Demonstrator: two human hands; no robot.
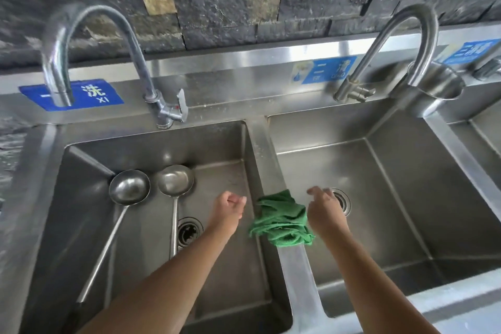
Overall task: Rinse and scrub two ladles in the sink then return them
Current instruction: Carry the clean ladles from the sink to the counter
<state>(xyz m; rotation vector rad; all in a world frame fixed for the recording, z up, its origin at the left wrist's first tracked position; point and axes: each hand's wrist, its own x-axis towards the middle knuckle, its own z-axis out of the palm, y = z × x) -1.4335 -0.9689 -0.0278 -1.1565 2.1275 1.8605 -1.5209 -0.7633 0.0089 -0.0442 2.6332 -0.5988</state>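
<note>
Two steel ladles lie in the left sink basin (81, 198), bowls up and handles running toward me. The left ladle (129, 186) rests against the basin's left wall; the right ladle (175, 180) lies beside it, its handle passing the drain. A crumpled green cloth (282, 218) is draped over the divider between the basins. My left hand (229, 205) hovers over the left basin with fingers curled and nothing in it. My right hand (324, 206) hangs over the right basin just right of the cloth, fingers loosely apart, holding nothing.
A curved tap (89, 43) stands behind the left basin and a second tap (401, 43) behind the right basin (406, 184). A steel cup holder (433, 92) sits at the back right. Each basin has a drain. A third basin starts at the far right.
</note>
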